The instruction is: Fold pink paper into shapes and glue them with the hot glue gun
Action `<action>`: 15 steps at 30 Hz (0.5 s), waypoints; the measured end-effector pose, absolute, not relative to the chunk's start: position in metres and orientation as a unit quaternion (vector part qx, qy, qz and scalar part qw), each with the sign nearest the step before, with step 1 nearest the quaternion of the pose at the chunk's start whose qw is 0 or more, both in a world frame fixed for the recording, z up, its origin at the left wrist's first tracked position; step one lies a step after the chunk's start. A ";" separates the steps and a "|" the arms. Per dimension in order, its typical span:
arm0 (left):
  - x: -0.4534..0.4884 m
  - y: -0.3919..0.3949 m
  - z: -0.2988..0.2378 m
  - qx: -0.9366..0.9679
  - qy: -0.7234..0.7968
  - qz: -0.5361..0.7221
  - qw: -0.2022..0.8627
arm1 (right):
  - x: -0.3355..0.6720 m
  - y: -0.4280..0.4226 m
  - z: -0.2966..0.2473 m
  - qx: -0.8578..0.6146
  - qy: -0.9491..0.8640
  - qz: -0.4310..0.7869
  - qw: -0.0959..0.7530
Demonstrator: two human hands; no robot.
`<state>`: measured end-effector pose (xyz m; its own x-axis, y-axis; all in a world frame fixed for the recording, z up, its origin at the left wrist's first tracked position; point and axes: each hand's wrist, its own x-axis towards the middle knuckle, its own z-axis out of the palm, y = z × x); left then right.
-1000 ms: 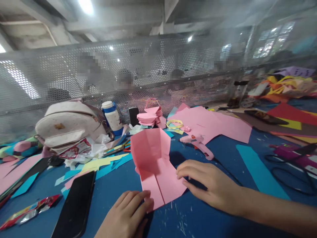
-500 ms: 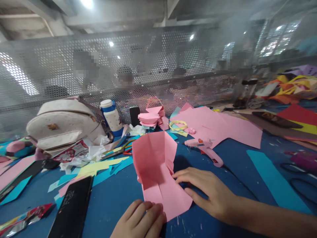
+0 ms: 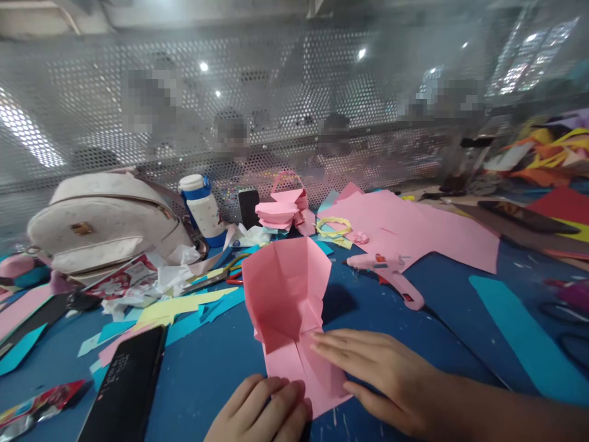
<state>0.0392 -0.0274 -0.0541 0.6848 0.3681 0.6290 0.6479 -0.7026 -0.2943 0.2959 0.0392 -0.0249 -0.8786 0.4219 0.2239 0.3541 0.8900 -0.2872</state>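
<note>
A folded pink paper [image 3: 288, 276] stands in the middle of the table, its back and sides upright like an open box and its front part lying flat toward me. My left hand [image 3: 262, 408] has its fingers curled over the near left edge of that flat part; the thumb is hidden. On the right of the flat part, my right hand [image 3: 377, 374] lies with its fingers stretched out and pressed down on the paper. Beyond that hand rests a pink glue gun [image 3: 389, 273], its cord running to the right.
A black phone [image 3: 124, 383] lies at the left, near paper scraps [image 3: 177, 307] and scissors [image 3: 221, 276]. Farther back are a white backpack [image 3: 105, 221], a bottle [image 3: 202, 212], a small pink paper basket [image 3: 288, 209] and large pink sheets [image 3: 414, 221]. A perforated screen [image 3: 285, 110] stands behind.
My right hand has shifted left onto the pink paper, and the right part of the flat front has been folded inward under its fingers. The left hand keeps its place.
</note>
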 end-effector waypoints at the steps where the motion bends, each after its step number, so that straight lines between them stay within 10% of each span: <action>1: 0.040 -0.028 -0.055 -0.881 -0.291 -0.274 0.254 | 0.295 0.039 -0.025 -0.198 -0.963 0.122 0.137; 15: 0.039 -0.031 -0.053 -0.891 -0.310 -0.247 0.222 | 0.291 0.038 -0.025 -0.166 -0.967 0.140 0.129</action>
<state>0.0391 -0.0305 -0.0525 0.6856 0.4424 0.5782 0.6617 -0.7098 -0.2415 0.2905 0.0381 -0.0251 -0.9112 0.3581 0.2036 0.2856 0.9054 -0.3141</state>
